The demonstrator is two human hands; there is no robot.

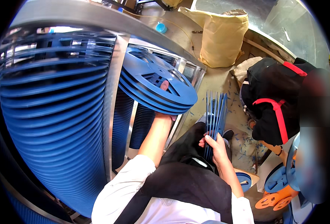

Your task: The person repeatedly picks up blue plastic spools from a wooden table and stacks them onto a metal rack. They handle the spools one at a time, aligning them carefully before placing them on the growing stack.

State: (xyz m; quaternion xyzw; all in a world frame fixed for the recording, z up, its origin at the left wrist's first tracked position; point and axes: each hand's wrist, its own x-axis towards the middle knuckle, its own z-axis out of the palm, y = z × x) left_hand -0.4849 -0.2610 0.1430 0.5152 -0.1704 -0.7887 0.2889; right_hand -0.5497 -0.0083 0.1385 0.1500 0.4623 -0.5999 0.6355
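Two handfuls of blue plastic reels are in your grip. Your left hand (164, 108) is closed on a small stack of flat blue reels (155, 84), thumb showing through one of the spoke openings on top while the rest of the hand supports the stack from below; the stack is tilted and sits right against the metal rack (114, 89). Your right hand (214, 145) pinches a bundle of thin blue reel discs (214, 112) by their lower edge, fingers pressed together around them, so they stand on edge over your dark-trousered lap, to the right of the rack and well apart from it.

Inside the rack, to the left of its upright post, a tall column of stacked blue reels (53, 123) fills the bay, and more blue stacks (142, 125) stand in the bay just below your left hand. Beyond the rack's far corner, a tan sack (221, 37) leans on the floor. Right of the rack, past your right hand, a person in black clothing with red straps (277, 100) is bent down, and orange and blue reels (277, 190) lie near them on the floor.
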